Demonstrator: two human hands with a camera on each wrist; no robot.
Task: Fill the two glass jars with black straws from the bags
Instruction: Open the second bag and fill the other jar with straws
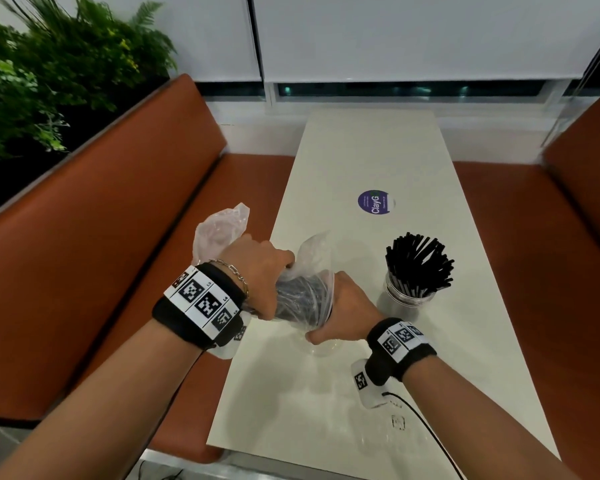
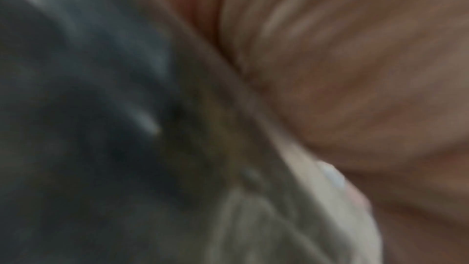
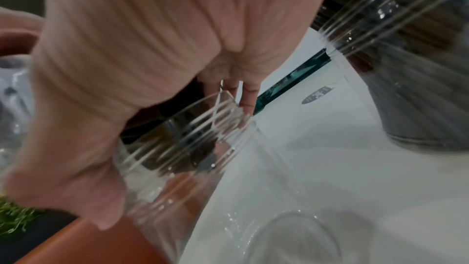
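One white table (image 1: 378,150) sits between orange benches (image 1: 101,237).

The right hand (image 3: 142,63) grips a clear glass jar (image 3: 182,160) by its threaded neck above the white table (image 3: 317,168).

Both bare forearms wear black wristbands (image 1: 201,304) with white square-code tags; a chain bracelet (image 1: 234,277) circles the left wrist at nine o'clock.

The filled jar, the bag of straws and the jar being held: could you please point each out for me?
filled jar (image 1: 409,295), head view, on its glass wall.
bag of straws (image 1: 300,296), head view, on the plastic over the dark bundle.
held jar (image 3: 177,168), right wrist view, on its clear side under the rim.
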